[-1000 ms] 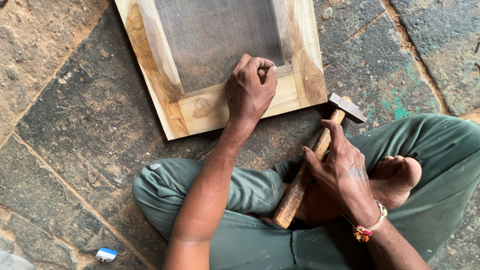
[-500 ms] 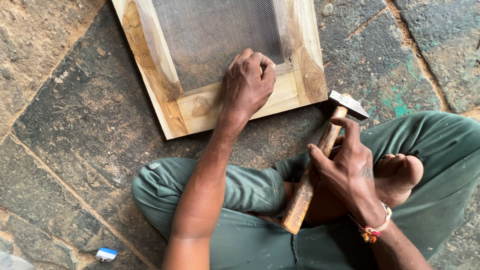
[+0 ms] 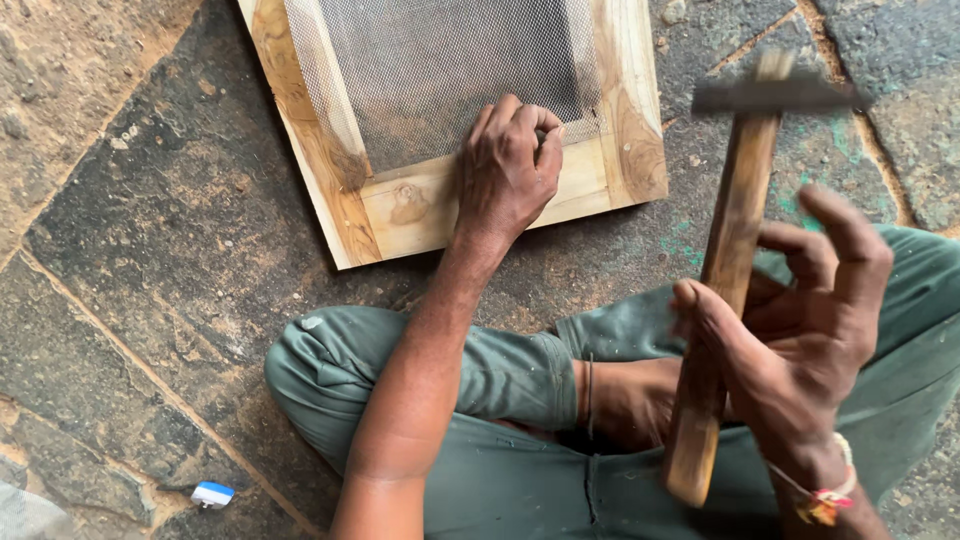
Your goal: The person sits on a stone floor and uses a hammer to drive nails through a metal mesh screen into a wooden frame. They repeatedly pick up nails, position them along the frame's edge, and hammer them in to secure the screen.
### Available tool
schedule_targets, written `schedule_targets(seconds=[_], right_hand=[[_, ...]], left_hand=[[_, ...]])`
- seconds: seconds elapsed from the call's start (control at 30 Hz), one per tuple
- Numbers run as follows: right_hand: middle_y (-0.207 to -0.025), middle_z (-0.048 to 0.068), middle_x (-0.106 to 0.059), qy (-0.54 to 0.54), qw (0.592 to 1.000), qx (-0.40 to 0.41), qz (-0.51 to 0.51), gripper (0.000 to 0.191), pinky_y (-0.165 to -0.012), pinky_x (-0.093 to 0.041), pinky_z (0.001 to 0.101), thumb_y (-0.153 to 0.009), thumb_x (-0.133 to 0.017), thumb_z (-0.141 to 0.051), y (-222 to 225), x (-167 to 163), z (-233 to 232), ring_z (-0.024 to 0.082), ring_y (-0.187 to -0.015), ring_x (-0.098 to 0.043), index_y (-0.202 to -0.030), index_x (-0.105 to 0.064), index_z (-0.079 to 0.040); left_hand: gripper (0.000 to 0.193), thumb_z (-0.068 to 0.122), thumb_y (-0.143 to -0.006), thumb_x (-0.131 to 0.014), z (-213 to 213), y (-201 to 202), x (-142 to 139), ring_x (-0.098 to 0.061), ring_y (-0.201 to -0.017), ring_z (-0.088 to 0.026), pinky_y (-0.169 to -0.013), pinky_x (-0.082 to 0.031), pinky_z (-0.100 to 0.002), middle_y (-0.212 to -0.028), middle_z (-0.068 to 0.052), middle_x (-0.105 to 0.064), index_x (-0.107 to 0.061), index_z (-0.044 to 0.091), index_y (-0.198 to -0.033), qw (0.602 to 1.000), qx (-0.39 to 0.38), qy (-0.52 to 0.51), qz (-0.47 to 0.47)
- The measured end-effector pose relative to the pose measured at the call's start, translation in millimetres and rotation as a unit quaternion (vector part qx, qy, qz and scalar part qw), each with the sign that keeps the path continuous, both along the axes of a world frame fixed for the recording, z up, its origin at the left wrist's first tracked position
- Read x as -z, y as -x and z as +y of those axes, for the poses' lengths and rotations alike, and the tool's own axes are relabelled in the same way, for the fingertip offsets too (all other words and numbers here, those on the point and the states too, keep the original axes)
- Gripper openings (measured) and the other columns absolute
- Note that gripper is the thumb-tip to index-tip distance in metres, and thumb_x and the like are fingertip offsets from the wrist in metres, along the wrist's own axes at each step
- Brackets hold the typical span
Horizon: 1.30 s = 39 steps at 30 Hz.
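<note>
While left hand (image 3: 508, 165) presses wooden frame (image 3: 420, 205), fingers curled; right hand (image 3: 800, 330) grips hammer (image 3: 725, 270).

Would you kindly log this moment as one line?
left hand: pressing mesh on wooden frame | right hand: hammer raised

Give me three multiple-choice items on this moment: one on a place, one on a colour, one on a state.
1. Where does the left hand rest?
A. on the wooden frame's lower rail, at the mesh edge
B. on the knee
C. on the stone floor

2. What colour are the trousers?
A. red
B. green
C. white

3. How is the hammer held?
A. lying on the floor
B. resting on the mesh
C. raised in the right hand, head up

Key: 1 A, the fingers press the rail by the mesh; 2 B, the crossed legs show green cloth; 3 C, the blurred head is above the fist.
</note>
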State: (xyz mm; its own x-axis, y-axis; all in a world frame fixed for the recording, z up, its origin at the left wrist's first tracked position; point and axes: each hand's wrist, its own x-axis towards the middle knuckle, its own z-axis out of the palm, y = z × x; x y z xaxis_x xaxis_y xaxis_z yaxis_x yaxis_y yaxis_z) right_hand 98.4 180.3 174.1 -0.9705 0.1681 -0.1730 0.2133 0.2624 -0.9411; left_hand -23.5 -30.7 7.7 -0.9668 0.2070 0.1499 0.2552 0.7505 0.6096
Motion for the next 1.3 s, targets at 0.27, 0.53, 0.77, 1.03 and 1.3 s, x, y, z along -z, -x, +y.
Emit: schedule_targets(seconds=[0.27, 0.53, 0.77, 1.03, 1.3], right_hand=[[-0.08, 0.016, -0.072, -0.287, 0.949, -0.133, 0.0, 0.065, -0.057, -0.051, 0.0371, -0.093, -0.081, -0.011, 15, 18, -15, 0.023, -0.058, -0.064, -0.149, -0.05, -0.007], [-0.118, 0.023, -0.073, -0.322, 0.918, -0.208, 0.102, 0.051, -0.074, -0.06, 0.0403, -0.095, -0.074, -0.009, 27, 26, -20, 0.035, -0.091, -0.075, -0.143, -0.058, -0.003], [-0.125, 0.021, -0.072, -0.338, 0.898, -0.244, 0.137, 0.05, -0.078, -0.06, 0.0422, -0.095, -0.07, -0.006, 26, 24, -19, 0.036, -0.098, -0.074, -0.143, -0.057, -0.005], [-0.107, 0.019, -0.075, -0.372, 0.894, -0.249, 0.038, 0.053, -0.069, -0.059, 0.0436, -0.096, -0.072, -0.007, 30, 19, -21, 0.034, -0.082, -0.073, -0.147, -0.06, -0.006], [-0.122, 0.021, -0.072, -0.349, 0.909, -0.185, 0.129, 0.055, -0.077, -0.059, 0.0393, -0.095, -0.076, -0.008, 25, 27, -13, 0.034, -0.097, -0.075, -0.147, -0.058, -0.006]], left_hand=[[0.007, 0.015, -0.095, -0.066, 3, -8, 2, -0.058, -0.079, -0.018, -0.075, -0.052, -0.039, -0.085, -0.003, -0.058, -0.067, 0.01, -0.09, 0.998, -0.019, -0.001, 0.052], [0.009, 0.017, -0.096, -0.069, 1, -12, 8, -0.055, -0.079, -0.018, -0.074, -0.051, -0.036, -0.085, -0.003, -0.056, -0.064, 0.01, -0.095, 0.997, -0.026, -0.003, 0.073], [0.016, 0.02, -0.097, -0.07, 3, -10, 9, -0.053, -0.072, -0.019, -0.067, -0.048, -0.038, -0.078, -0.005, -0.054, -0.063, 0.01, -0.086, 0.998, -0.039, -0.012, 0.048], [0.011, 0.019, -0.096, -0.069, 2, -11, 10, -0.057, -0.08, -0.019, -0.073, -0.049, -0.037, -0.083, -0.004, -0.058, -0.067, 0.008, -0.095, 0.997, -0.043, -0.029, 0.063], [0.093, 0.048, -0.054, -0.093, -7, -36, -13, -0.053, -0.106, -0.027, -0.091, -0.049, -0.045, -0.116, -0.012, -0.054, -0.051, 0.006, -0.127, 0.998, 0.021, 0.065, 0.009]])
